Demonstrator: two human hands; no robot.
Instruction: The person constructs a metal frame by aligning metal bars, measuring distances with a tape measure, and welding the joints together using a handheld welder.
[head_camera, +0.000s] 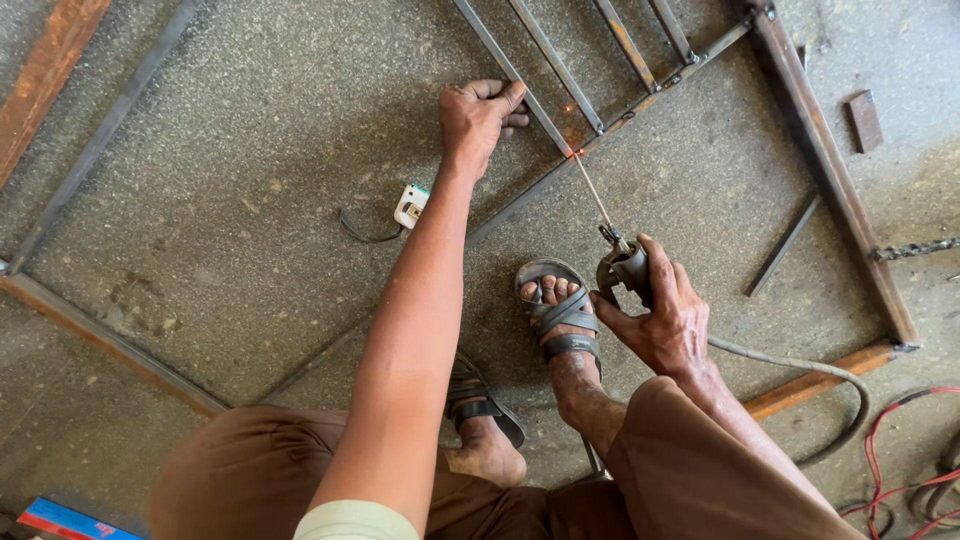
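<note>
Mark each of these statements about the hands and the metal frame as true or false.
1. The left hand presses on a bar of the metal frame. True.
2. The right hand is empty. False: it grips an electrode holder.
3. The welding rod tip meets the frame at a glowing spot. True.
4. The person is barefoot. False: they wear sandals.
5. A small white box lies on the floor. True.
</note>
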